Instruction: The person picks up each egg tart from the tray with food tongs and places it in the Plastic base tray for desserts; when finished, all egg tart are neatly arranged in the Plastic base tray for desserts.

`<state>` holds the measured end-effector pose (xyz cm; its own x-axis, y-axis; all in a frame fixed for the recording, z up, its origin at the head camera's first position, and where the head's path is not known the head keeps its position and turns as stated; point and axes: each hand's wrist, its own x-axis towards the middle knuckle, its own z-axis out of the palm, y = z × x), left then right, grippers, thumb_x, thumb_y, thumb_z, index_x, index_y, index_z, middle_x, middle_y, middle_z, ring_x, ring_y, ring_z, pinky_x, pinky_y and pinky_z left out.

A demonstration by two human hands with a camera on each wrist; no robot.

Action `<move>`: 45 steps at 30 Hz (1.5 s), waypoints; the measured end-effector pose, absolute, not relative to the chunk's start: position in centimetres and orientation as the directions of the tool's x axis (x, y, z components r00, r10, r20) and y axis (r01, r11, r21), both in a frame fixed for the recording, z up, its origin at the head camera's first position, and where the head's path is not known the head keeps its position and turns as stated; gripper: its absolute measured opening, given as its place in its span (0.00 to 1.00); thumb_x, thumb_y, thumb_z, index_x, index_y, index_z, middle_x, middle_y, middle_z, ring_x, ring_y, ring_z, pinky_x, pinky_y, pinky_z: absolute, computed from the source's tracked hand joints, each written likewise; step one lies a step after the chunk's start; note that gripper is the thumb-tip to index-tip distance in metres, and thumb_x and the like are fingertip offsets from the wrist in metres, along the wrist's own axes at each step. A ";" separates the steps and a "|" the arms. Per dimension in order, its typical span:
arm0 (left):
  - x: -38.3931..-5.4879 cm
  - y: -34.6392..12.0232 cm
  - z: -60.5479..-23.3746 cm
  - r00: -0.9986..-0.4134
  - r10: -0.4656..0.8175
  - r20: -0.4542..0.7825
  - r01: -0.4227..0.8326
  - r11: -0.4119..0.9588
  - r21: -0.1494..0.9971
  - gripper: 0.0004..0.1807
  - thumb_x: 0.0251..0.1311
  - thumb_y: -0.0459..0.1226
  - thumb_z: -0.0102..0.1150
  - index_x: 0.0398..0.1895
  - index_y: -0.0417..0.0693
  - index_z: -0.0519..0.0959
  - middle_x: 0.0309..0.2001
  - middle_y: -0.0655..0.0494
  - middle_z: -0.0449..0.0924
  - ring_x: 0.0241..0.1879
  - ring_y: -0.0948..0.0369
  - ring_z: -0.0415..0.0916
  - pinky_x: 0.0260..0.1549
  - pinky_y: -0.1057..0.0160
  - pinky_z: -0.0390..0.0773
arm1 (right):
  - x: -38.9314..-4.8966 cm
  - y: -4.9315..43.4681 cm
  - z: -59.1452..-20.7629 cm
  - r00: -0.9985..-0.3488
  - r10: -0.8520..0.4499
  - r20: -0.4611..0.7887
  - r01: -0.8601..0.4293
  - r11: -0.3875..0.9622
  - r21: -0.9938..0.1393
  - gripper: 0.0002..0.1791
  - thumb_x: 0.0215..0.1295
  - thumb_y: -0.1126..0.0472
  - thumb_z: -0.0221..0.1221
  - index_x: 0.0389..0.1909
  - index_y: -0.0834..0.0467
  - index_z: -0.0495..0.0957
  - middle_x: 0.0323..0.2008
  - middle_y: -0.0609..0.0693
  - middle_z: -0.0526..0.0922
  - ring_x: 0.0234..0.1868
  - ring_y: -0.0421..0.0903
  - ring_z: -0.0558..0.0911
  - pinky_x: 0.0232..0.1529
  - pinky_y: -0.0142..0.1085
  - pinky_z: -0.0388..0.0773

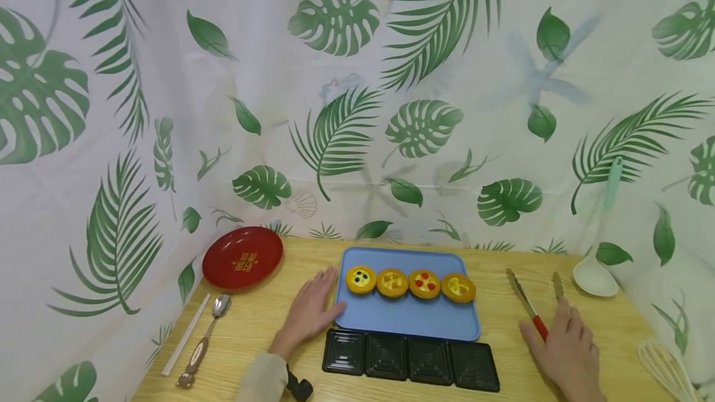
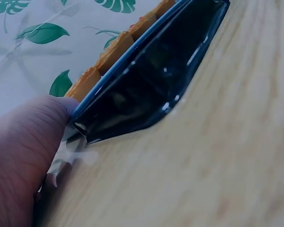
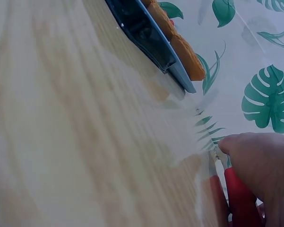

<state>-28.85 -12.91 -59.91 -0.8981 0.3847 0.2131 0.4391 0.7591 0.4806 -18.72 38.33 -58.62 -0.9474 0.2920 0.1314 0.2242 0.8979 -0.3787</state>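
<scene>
My left hand (image 1: pixel 310 310) lies at the left edge of a blue tray (image 1: pixel 402 320), fingers straight and thumb against or just beside the rim. Several tarts (image 1: pixel 393 283) stand in a row on that tray, with differing toppings. Directly in front of it is a black tray (image 1: pixel 386 352) with square hollows. On the right, my right hand (image 1: pixel 568 347) rests over the red-handled tongs (image 1: pixel 521 295), whose metal arms are spread apart on the table. In the right wrist view the thumb stretches above a red handle (image 3: pixel 240 201); the other fingers are mostly hidden there.
A red oval plate (image 1: pixel 242 259) stands at the back left. Before it lie a spoon (image 1: pixel 208 334) with a bear-shaped end and a white stick (image 1: pixel 187 335). At right, a ladle (image 1: pixel 595 276) leans on the leaf-print curtain (image 1: pixel 441 216), with a whisk (image 1: pixel 665 365) nearer.
</scene>
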 end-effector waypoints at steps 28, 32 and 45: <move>-29.4 -12.7 -59.9 -0.881 0.421 0.219 0.474 0.770 0.427 0.37 0.78 0.52 0.46 0.84 0.46 0.55 0.82 0.55 0.55 0.82 0.53 0.52 0.80 0.47 0.50 | -19.2 37.8 -59.8 -0.862 0.442 0.250 0.344 0.871 -0.352 0.39 0.72 0.38 0.60 0.30 0.75 0.65 0.29 0.72 0.65 0.30 0.73 0.73 0.25 0.60 0.71; -29.1 -12.6 -60.1 -0.888 0.405 0.218 0.460 0.772 0.437 0.38 0.78 0.51 0.46 0.84 0.47 0.56 0.82 0.55 0.56 0.81 0.53 0.53 0.79 0.46 0.50 | -19.4 38.2 -59.5 -0.892 0.408 0.194 0.326 0.879 -0.348 0.42 0.73 0.35 0.57 0.35 0.77 0.67 0.31 0.74 0.67 0.34 0.74 0.74 0.31 0.61 0.72; -28.6 -12.0 -60.4 -0.891 0.396 0.221 0.453 0.772 0.445 0.37 0.77 0.51 0.47 0.84 0.47 0.56 0.82 0.56 0.56 0.81 0.54 0.53 0.79 0.46 0.51 | -19.4 39.0 -58.0 -0.938 0.345 0.032 0.297 0.849 -0.437 0.45 0.73 0.29 0.50 0.52 0.73 0.65 0.33 0.63 0.73 0.28 0.56 0.77 0.23 0.47 0.72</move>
<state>-28.60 -12.00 -60.43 -0.8913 0.3960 0.2209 0.4534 0.7721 0.4454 -19.36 39.01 -57.98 -0.9381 0.3449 0.0317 0.2974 0.8490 -0.4367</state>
